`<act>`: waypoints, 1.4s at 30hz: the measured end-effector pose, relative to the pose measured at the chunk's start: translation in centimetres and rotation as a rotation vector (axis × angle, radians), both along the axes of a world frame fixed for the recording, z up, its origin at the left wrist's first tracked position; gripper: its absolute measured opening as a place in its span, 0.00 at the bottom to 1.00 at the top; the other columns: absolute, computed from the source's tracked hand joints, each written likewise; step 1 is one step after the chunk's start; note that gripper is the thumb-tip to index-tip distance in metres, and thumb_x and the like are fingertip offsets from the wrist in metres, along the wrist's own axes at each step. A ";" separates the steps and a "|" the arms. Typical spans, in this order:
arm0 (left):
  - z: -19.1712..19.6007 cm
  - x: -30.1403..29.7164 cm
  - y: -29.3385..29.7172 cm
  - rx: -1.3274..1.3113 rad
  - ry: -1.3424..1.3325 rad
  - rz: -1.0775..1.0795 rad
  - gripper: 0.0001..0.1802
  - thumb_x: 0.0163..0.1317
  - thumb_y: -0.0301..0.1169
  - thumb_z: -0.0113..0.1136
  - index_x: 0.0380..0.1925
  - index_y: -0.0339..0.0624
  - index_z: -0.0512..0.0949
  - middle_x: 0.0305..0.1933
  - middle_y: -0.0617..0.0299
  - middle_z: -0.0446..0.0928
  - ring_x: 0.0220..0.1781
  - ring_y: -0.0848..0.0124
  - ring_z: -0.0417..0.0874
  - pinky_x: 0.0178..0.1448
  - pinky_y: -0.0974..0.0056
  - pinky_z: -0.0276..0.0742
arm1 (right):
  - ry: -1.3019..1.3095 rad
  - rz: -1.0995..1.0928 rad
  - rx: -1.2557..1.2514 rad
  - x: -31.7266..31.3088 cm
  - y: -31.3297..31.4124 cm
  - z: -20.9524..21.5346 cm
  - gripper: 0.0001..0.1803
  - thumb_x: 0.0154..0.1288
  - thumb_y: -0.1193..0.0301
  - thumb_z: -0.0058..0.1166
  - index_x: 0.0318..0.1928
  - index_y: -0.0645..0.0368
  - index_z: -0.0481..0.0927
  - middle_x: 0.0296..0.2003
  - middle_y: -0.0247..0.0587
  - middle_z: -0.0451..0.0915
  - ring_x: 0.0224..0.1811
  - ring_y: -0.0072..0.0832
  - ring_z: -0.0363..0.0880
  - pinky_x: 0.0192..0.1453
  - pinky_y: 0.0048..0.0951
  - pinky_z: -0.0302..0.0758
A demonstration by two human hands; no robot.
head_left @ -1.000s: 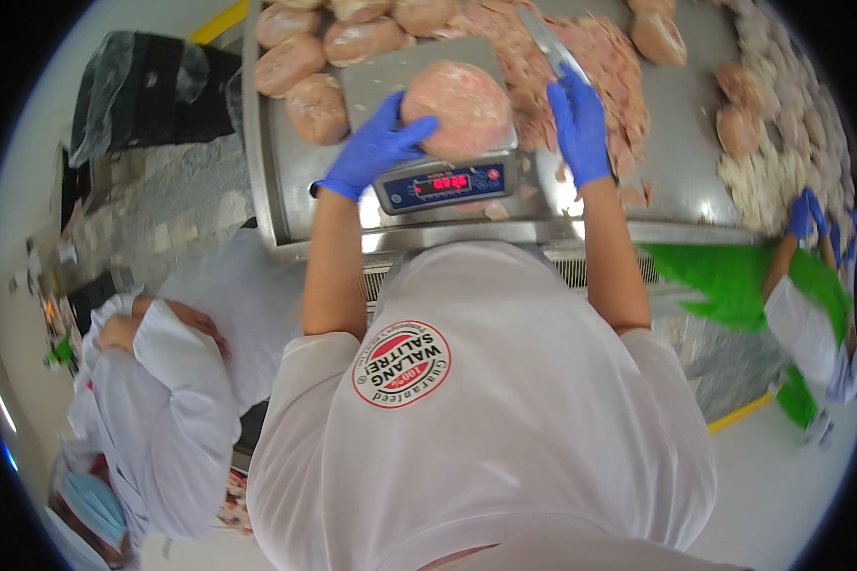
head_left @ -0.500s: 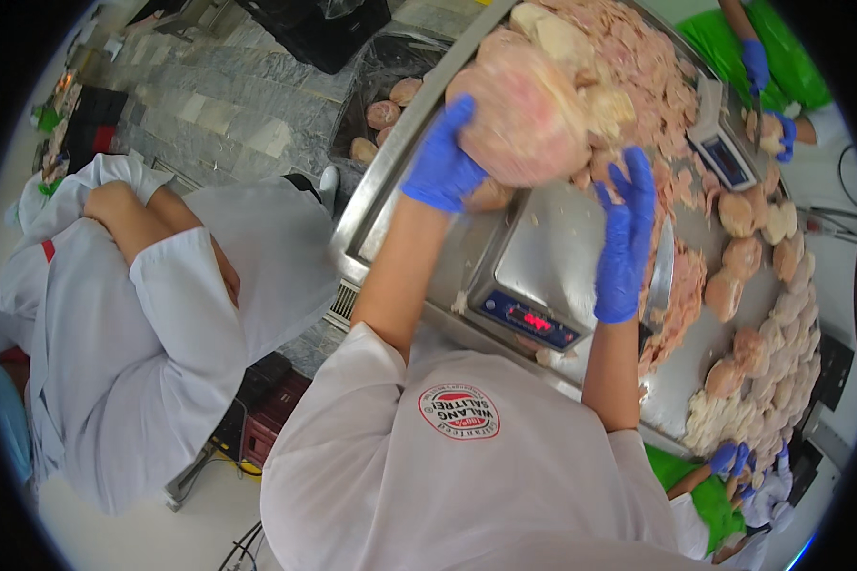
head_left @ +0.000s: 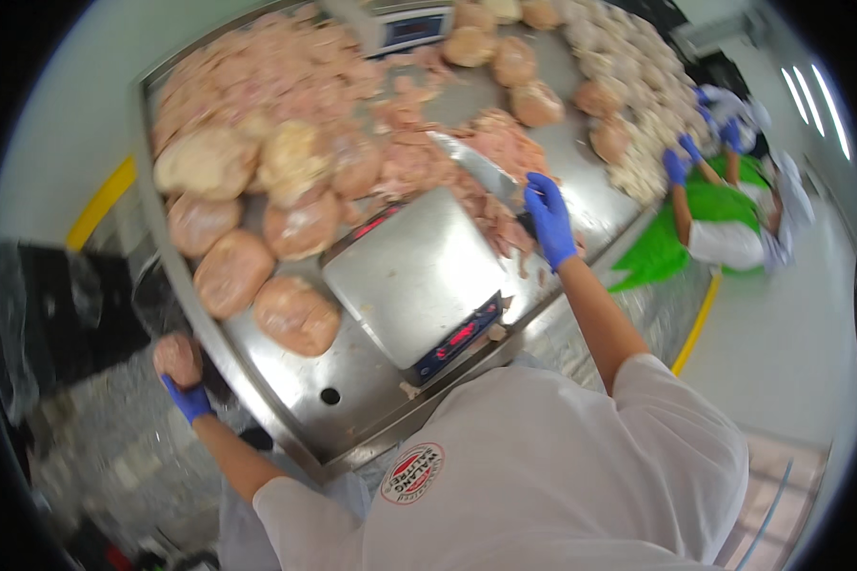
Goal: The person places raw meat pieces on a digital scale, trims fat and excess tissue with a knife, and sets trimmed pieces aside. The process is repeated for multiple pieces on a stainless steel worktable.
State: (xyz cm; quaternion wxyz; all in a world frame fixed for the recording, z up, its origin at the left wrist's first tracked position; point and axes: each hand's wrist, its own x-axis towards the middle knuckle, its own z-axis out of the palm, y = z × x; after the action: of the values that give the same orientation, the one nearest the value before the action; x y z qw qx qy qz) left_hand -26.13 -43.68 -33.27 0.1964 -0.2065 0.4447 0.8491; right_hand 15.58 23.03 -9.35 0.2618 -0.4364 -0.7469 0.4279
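My left hand (head_left: 190, 398) is closed around a rounded lump of raw, pale-pink meat (head_left: 175, 360), outside the steel table's left edge. My right hand (head_left: 548, 221), fingers loosely bent and apart, is over the table's right side. Beside its palm lies a knife (head_left: 476, 164), black handle toward the hand; whether they touch is unclear. Between my hands stands a weighing scale (head_left: 414, 276) with a bare steel plate and a red-lit display (head_left: 462, 333). Several rounded meat pieces (head_left: 295, 314) sit left of it.
Meat slices (head_left: 257, 81) are heaped at the table's far left, near another scale (head_left: 411, 29). More pieces (head_left: 628, 67) line the far right, where people in green aprons (head_left: 733, 214) work. The steel table (head_left: 257, 395) has a raised rim. Dark plastic (head_left: 152, 305) hangs beyond its left edge.
My view has turned. My left hand has gone from above the table to outside its left edge, holding a meat lump both times. My right hand's spread fingers have bent somewhat.
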 end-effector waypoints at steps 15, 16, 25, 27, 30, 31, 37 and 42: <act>25.7 5.7 10.9 -0.511 0.489 0.111 0.29 0.75 0.39 0.46 0.72 0.43 0.60 0.74 0.54 0.62 0.75 0.56 0.62 0.76 0.52 0.59 | -0.667 -0.084 0.188 -9.8 34.6 -1.3 0.35 0.64 0.48 0.61 0.65 0.53 0.73 0.60 0.54 0.76 0.62 0.48 0.74 0.68 0.45 0.70; 28.3 7.0 13.2 -0.525 0.519 0.071 0.29 0.75 0.39 0.47 0.72 0.44 0.61 0.74 0.54 0.62 0.75 0.57 0.63 0.76 0.52 0.59 | -0.729 0.012 0.072 -10.0 35.7 -1.9 0.36 0.63 0.48 0.62 0.67 0.52 0.72 0.60 0.52 0.76 0.63 0.45 0.75 0.68 0.43 0.71; 32.1 21.9 42.9 -0.542 0.572 -0.438 0.25 0.70 0.32 0.54 0.66 0.40 0.67 0.63 0.57 0.71 0.62 0.66 0.73 0.68 0.58 0.70 | 0.422 0.422 -0.798 -3.8 32.7 -7.3 0.33 0.71 0.54 0.57 0.68 0.58 0.68 0.61 0.41 0.76 0.61 0.32 0.78 0.66 0.38 0.75; 31.2 26.0 50.6 -0.282 0.473 -0.664 0.26 0.70 0.29 0.54 0.66 0.36 0.65 0.64 0.55 0.70 0.65 0.64 0.73 0.65 0.61 0.75 | 0.671 0.329 -1.111 -0.9 32.7 -9.8 0.29 0.73 0.59 0.53 0.69 0.58 0.67 0.62 0.42 0.75 0.61 0.33 0.77 0.67 0.39 0.74; 28.8 32.4 58.9 0.094 0.222 -0.846 0.31 0.72 0.41 0.54 0.70 0.43 0.60 0.70 0.51 0.64 0.69 0.53 0.71 0.70 0.47 0.72 | 0.737 0.497 -0.614 0.4 30.1 -10.8 0.26 0.71 0.65 0.55 0.67 0.55 0.70 0.64 0.41 0.73 0.62 0.33 0.76 0.68 0.38 0.74; 27.7 34.0 60.2 0.195 0.099 -0.901 0.33 0.71 0.46 0.55 0.70 0.45 0.60 0.71 0.49 0.62 0.69 0.51 0.70 0.70 0.43 0.70 | 0.740 0.567 -0.500 0.2 28.4 -10.3 0.26 0.70 0.66 0.56 0.66 0.54 0.70 0.64 0.40 0.73 0.62 0.34 0.76 0.68 0.37 0.73; 29.1 37.7 62.3 0.726 -0.333 -0.692 0.45 0.66 0.60 0.54 0.74 0.47 0.54 0.74 0.47 0.59 0.73 0.44 0.64 0.70 0.30 0.63 | 0.860 0.674 -0.725 0.6 13.6 -1.6 0.31 0.72 0.70 0.53 0.73 0.56 0.62 0.70 0.40 0.66 0.71 0.32 0.66 0.75 0.37 0.64; 28.5 34.1 53.2 0.132 0.552 -0.440 0.40 0.64 0.42 0.66 0.71 0.43 0.58 0.69 0.52 0.64 0.70 0.55 0.67 0.72 0.49 0.67 | 0.570 0.939 -0.790 -0.5 5.9 4.9 0.35 0.67 0.79 0.52 0.74 0.58 0.60 0.72 0.39 0.63 0.74 0.29 0.61 0.78 0.34 0.57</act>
State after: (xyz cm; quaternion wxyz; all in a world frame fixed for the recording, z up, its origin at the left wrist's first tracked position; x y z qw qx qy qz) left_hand 8.02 9.50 -4.74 0.2600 0.1446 0.4588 0.8372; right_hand 15.06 28.94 -4.49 0.0555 0.0015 -0.5466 0.8356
